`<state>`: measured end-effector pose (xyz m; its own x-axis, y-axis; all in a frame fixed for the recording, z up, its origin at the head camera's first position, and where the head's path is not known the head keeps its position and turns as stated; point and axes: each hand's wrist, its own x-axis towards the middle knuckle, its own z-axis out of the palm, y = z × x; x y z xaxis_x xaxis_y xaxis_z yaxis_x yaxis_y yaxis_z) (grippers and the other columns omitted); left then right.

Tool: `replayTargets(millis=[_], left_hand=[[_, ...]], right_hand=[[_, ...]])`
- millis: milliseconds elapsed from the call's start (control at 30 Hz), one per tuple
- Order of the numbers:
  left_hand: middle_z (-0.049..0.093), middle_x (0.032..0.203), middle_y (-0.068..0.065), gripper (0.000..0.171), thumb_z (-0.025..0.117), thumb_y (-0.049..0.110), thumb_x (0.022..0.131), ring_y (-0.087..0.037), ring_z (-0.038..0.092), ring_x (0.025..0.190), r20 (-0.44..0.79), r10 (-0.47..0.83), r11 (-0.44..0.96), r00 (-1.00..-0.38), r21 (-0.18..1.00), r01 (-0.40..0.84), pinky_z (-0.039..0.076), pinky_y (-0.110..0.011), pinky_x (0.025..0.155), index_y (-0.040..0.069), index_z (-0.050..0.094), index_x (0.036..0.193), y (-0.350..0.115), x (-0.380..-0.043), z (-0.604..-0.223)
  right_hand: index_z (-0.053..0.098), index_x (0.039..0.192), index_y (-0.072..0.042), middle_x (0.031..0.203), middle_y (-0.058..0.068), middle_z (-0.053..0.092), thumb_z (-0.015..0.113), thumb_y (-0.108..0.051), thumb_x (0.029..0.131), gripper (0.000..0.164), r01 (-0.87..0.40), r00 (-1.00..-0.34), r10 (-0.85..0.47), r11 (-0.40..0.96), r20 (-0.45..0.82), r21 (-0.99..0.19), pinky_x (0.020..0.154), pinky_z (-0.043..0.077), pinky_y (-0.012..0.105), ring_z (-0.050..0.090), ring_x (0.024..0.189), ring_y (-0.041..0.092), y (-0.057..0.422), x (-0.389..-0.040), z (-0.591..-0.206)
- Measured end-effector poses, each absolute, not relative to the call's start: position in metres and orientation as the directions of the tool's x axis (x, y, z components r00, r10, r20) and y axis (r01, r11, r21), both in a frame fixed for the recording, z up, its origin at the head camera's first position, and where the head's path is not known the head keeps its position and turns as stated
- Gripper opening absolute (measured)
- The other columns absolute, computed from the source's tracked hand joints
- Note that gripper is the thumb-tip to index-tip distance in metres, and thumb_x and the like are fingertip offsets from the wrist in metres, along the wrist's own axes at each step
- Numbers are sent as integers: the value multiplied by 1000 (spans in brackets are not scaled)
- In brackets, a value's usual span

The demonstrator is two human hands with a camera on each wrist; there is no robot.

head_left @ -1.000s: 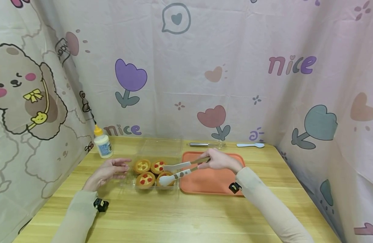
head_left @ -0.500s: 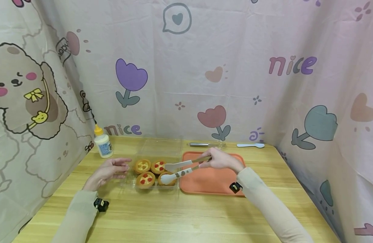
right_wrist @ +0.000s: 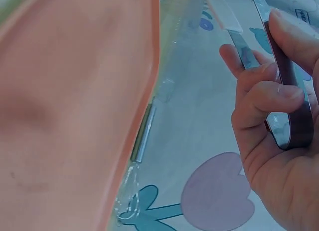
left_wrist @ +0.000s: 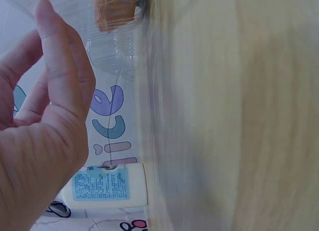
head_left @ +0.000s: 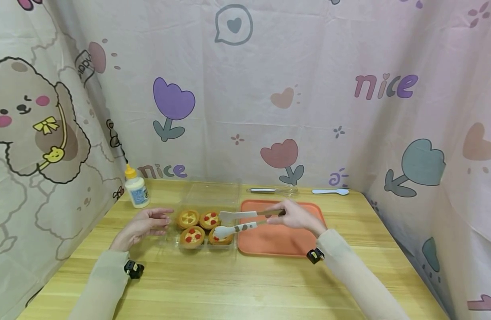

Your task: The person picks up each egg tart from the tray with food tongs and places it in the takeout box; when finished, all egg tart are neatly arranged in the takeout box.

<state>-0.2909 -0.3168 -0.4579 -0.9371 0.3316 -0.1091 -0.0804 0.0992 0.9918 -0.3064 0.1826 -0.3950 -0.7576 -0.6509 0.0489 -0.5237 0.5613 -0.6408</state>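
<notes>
Tongs (head_left: 245,227): which hand has them?

The right hand (head_left: 295,215). Its fingers curl round the handle, and the right wrist camera shows the thumb laid along one arm. The two arms stand apart and point to the left of that hand.

And the tips?

They appear over the two tarts nearest that hand, one at the rear right tart (head_left: 209,219), the other over the front right tart (head_left: 221,242). Whether either tip touches cannot be told.

Condition of the left hand (head_left: 143,226)?

Fingers loosely bent and slightly parted, just beside the clear box (head_left: 209,195). Contact with the plastic cannot be confirmed.

Position of that box?

Between the two hands, lid folded back on the far side, four tarts inside in two rows. Nearest the left hand are a tart with yellow pieces (head_left: 188,219) and, in front of it, a tart with red pieces (head_left: 192,238).

Remaining items?

An orange tray (head_left: 277,242) lies beneath the right hand. A whisk (head_left: 265,190) lies beyond that hand; a pale spoon (head_left: 330,192), beyond it and farther right. A yellow-capped bottle (head_left: 138,194) stands upright beyond the left hand.
</notes>
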Motion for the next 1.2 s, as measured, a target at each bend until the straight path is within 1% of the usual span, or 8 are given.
replayTargets(millis=[133,200,333,500,667,767,1000,1200], left_hand=[[68,103,-5,51,61,7,96,-19,69,91,-111,325,105,-939,991,-81,62,-33,78,-4,44,142,-318,-292,-459],[67,103,-5,52,60,7,96,-19,69,91,-112,324,107,-939,991,-81,61,-33,79,-5,42,143,-318,-292,-460],[67,105,-7,52,60,6,96,-20,68,91,-108,321,106,-941,991,-77,61,-33,79,-6,40,143,-316,-293,-460],[66,105,-7,52,60,6,96,-21,68,92,-112,320,105,-941,991,-82,61,-33,80,-6,42,143,-314,-293,-460],[64,106,-7,55,60,7,96,-21,68,93,-114,321,117,-940,990,-80,61,-34,81,-8,38,144,-313,-293,-460],[65,105,-6,55,60,7,96,-21,68,92,-112,321,115,-940,990,-79,61,-34,80,-8,37,144,-313,-293,-460],[66,106,-7,53,59,6,96,-21,68,93,-107,326,104,-939,992,-77,61,-33,80,-8,38,144,-316,-292,-462],[65,105,-6,55,61,8,96,-22,68,94,-109,319,115,-942,991,-75,61,-33,80,-8,38,144,-317,-291,-461]], right_hand=[[68,126,-18,109,-4,73,69,-37,91,39,-470,-783,-620,544,45,-695,57,42,19,56,67,5,186,-304,-402],[67,126,-20,111,-3,73,69,-40,91,41,-436,-800,-599,534,40,-724,55,43,21,60,71,8,189,-303,-405],[67,127,-25,113,-4,72,69,-45,89,42,-380,-836,-548,526,38,-761,48,39,21,56,64,17,193,-300,-412],[65,128,-29,121,-1,69,69,-45,90,42,-350,-856,-514,510,48,-786,45,38,21,58,66,28,200,-297,-419],[63,130,-31,124,1,68,69,-47,89,44,-337,-875,-478,491,75,-804,44,40,21,52,58,16,208,-295,-423],[63,131,-28,122,4,69,70,-45,88,46,-312,-890,-448,473,80,-824,43,40,22,47,54,11,213,-294,-424],[63,131,-16,121,17,68,74,-35,87,49,-275,-913,-394,408,104,-871,42,39,20,42,49,9,225,-295,-429],[60,134,-8,124,23,65,73,-25,89,50,-336,-897,-403,358,180,-871,41,41,23,43,48,8,234,-292,-432]])
